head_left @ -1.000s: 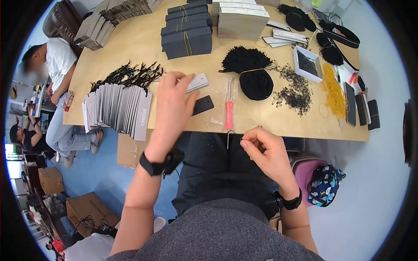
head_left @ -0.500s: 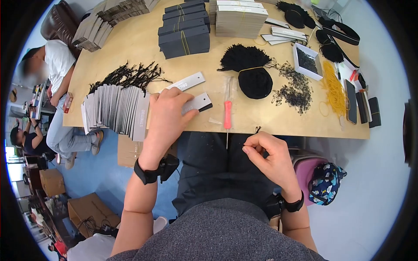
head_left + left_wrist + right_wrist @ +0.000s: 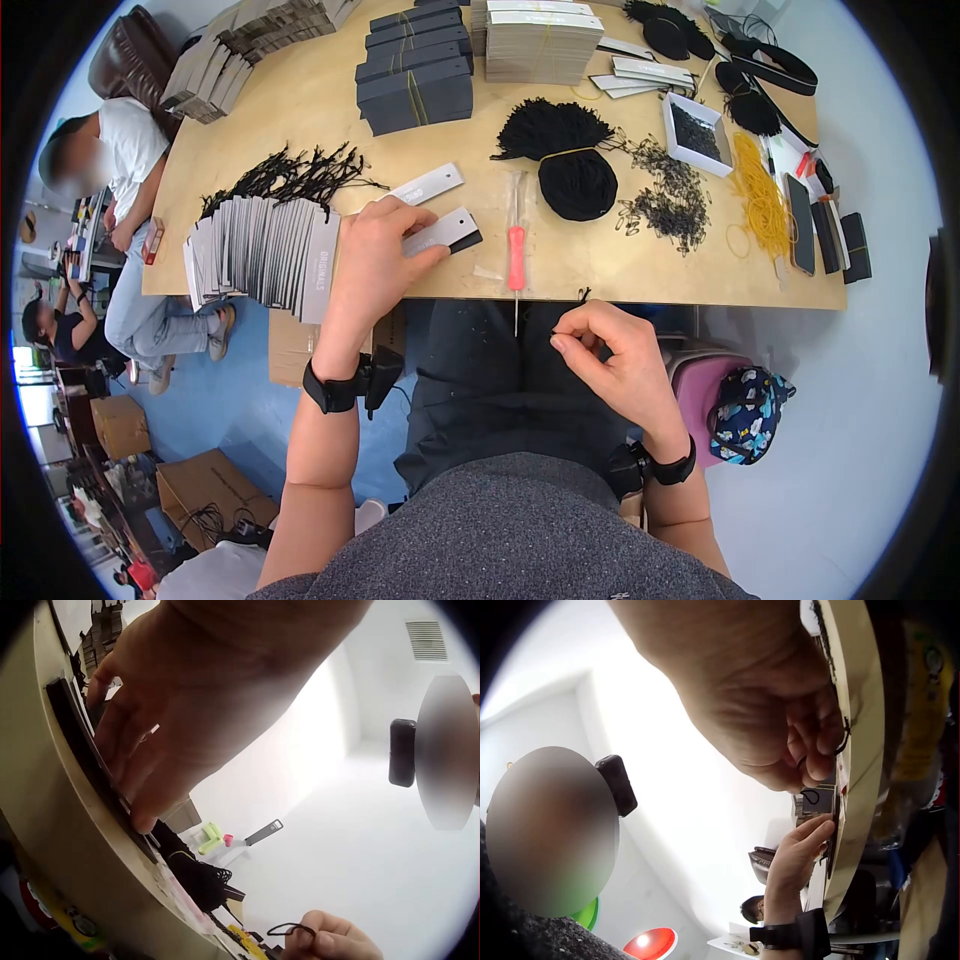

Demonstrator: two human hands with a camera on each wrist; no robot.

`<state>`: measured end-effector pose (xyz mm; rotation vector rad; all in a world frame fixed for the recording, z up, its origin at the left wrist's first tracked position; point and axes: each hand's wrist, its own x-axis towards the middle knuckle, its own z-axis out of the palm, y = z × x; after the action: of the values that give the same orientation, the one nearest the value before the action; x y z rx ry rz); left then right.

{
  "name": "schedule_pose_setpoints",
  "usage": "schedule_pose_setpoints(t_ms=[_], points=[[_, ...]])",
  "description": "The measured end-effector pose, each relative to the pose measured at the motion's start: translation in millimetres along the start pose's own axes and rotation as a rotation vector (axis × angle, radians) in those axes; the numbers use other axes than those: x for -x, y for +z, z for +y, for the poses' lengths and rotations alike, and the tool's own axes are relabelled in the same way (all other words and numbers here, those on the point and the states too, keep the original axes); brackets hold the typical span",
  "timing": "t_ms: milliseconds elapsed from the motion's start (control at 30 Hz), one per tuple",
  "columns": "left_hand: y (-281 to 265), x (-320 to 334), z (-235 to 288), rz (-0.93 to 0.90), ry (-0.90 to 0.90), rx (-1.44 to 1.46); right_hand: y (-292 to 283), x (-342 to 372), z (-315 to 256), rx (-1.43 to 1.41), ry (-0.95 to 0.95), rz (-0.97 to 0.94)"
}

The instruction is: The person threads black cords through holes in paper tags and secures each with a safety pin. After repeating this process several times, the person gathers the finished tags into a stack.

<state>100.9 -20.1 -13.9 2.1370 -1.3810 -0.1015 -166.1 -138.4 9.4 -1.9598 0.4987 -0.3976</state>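
Note:
My left hand (image 3: 385,250) grips a light grey hang tag (image 3: 445,232) by its edges, thumb along the near side. It lies over a dark tag (image 3: 474,241) whose edge shows beneath it. Another light tag (image 3: 430,184) lies just behind the fingers. Over the table's front edge, my right hand (image 3: 615,345) pinches a thin black cord (image 3: 289,928), which forms a small loop in the left wrist view. To the left lies a fanned row of grey tags (image 3: 265,250) with black cords (image 3: 295,175). A red-handled awl-like tool (image 3: 516,258) lies between my hands.
Behind stand banded dark tag stacks (image 3: 415,100) and a light stack (image 3: 540,50). A black cord bundle (image 3: 578,185), loose safety pins (image 3: 670,200), a white box (image 3: 697,135) and yellow rubber bands (image 3: 760,205) lie to the right. A seated person (image 3: 130,150) is at the left.
My left hand has come down onto the tags, and a light tag now covers most of the dark one. My right hand keeps its pinch on the cord, almost still.

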Motion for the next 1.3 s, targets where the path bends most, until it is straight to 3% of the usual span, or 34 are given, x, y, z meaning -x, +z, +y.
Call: schedule_pose_setpoints(t_ms=[300, 600, 667, 833, 900, 1000, 1300], points=[[-3, 4, 8, -0.044, 0.017, 0.016, 1, 4, -3, -0.009, 0.003, -0.006], [3, 0, 5, 0.140, 0.069, -0.002, -1, 0, 2, 0.009, -0.007, 0.010], [-9, 6, 21, 0.254, 0.156, -0.090, -2, 1, 3, 0.010, 0.000, 0.015], [-6, 49, 53, 0.155, 0.186, 0.103, -11, 2, 8, -0.037, 0.054, 0.076], [3, 70, 57, 0.015, 0.114, 0.197, -15, 2, 9, -0.059, 0.078, 0.090], [19, 88, 56, -0.052, 0.074, 0.271, -16, 3, 11, -0.063, 0.095, 0.089], [34, 97, 55, 0.049, 0.114, 0.307, -8, 5, 8, -0.080, 0.067, 0.064]])
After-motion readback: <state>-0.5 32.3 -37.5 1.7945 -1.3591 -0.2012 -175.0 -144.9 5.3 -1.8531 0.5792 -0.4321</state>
